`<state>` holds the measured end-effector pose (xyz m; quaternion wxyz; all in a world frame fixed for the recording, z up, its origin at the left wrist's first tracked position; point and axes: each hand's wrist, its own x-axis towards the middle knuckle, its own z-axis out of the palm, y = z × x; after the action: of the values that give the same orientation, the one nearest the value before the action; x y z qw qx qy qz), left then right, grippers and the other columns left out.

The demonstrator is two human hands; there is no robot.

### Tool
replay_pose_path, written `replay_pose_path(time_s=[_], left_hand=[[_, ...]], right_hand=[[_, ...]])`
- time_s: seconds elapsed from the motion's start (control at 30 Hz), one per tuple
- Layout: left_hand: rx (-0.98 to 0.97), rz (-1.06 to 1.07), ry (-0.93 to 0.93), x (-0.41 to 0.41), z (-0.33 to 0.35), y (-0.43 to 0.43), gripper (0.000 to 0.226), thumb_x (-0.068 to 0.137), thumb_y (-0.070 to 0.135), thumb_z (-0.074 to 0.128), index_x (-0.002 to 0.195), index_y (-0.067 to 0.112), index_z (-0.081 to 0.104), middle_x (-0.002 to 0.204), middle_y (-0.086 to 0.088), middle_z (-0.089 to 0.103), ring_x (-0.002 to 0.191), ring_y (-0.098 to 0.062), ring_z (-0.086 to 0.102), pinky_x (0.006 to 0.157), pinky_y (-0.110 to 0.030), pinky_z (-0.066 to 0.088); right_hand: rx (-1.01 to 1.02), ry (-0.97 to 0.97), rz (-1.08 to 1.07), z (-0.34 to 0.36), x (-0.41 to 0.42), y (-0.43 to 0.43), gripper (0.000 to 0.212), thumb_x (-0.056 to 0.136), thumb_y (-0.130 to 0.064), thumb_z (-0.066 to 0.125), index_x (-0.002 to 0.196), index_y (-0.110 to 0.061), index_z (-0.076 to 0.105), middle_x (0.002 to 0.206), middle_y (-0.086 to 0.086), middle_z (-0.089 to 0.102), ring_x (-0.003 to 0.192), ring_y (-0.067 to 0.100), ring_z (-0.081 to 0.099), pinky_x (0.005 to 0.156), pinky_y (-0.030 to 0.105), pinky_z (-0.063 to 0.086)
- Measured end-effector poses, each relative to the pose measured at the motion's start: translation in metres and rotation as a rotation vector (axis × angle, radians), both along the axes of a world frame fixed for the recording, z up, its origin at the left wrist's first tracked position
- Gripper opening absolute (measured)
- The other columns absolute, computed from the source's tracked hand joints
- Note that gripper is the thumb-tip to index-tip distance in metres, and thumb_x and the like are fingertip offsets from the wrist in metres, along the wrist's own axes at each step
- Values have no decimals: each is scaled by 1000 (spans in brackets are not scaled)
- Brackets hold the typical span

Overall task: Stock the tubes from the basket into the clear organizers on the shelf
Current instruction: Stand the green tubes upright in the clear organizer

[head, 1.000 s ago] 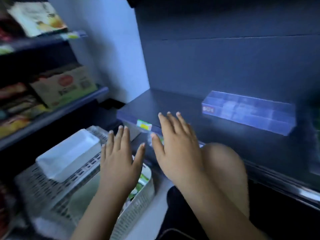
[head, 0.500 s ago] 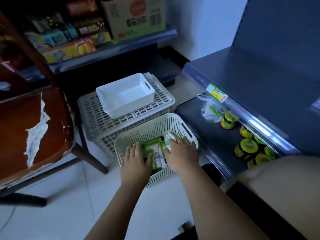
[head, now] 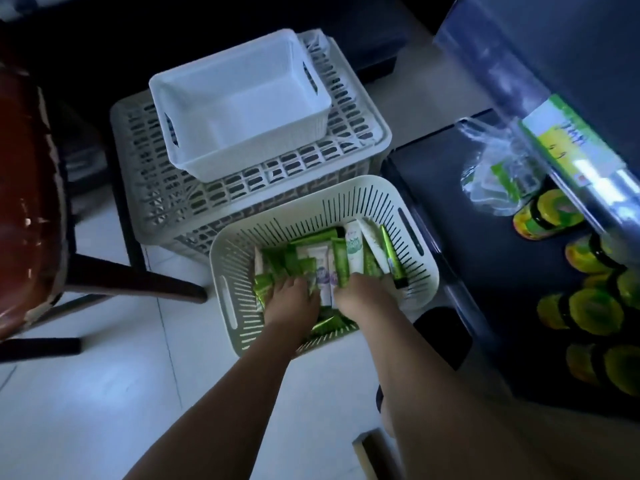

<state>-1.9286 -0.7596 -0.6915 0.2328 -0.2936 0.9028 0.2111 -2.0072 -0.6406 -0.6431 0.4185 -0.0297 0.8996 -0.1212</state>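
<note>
A cream slotted basket (head: 412, 237) stands on the pale floor, holding several green and white tubes (head: 353, 251). Both my hands are down inside it at its near side. My left hand (head: 292, 301) has its fingers curled down into the green tubes on the left of the pile. Beside it, my right hand (head: 362, 296) curls its fingers round green and white tubes in the middle. The fingertips of both hands are buried among the tubes. No clear organizer is in view.
An empty white bin (head: 242, 98) sits on a grey slotted crate (head: 346, 157) behind the basket. A brown chair (head: 27, 188) stands at the left. At right, a dark lower shelf (head: 450, 202) carries a plastic bag (head: 498, 174) and several yellow-lidded jars (head: 588, 310), under a labelled shelf edge (head: 568, 140).
My view has swung down from the upper shelf and its clear organizer to the floor basket. Both hands dropped from open in the air into the tubes and curled into them.
</note>
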Motion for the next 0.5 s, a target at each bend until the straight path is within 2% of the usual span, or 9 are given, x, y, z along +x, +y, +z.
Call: replay_pose_path(time_s=[0.07,0.17,0.27,0.37,0.5], left_hand=[[-8,4,-2,-11,-14,-6,36,99,44,44,125,20,56,138,-9,56,138,-30,41,111,-49,39],[-100,46,-9,-32,-26,-17,37,99,42,50,125,16,57,130,-10,58,127,-31,50,100,-44,47],[-272,-38,-116,-49,-32,-26,44,95,50,55,125,18,60,126,-9,64,128,-30,51,94,-41,48],[-335,-53,-247,-62,-33,-26,48,93,56,57,129,24,61,130,-6,65,143,-33,35,100,-45,43],[-401,-40,-288,-69,-41,-25,43,89,52,61,119,22,66,120,-6,68,125,-30,53,98,-46,41]], right_hand=[[-49,-74,-78,-17,-12,-12,28,100,-31,51,116,-11,62,91,2,57,87,24,62,77,36,55],[-71,-106,-171,-43,-27,-26,13,99,-22,55,106,-11,59,78,0,48,70,19,55,69,33,56],[-46,-110,-268,-62,-30,-39,13,94,-17,61,101,-7,65,89,9,65,83,27,68,72,36,61],[-29,25,-385,-73,-25,-48,11,92,-15,66,102,-9,67,97,11,71,88,30,71,68,39,61],[-81,81,-476,-83,-27,-40,8,93,-7,61,100,-10,63,97,10,68,93,30,68,72,39,58]])
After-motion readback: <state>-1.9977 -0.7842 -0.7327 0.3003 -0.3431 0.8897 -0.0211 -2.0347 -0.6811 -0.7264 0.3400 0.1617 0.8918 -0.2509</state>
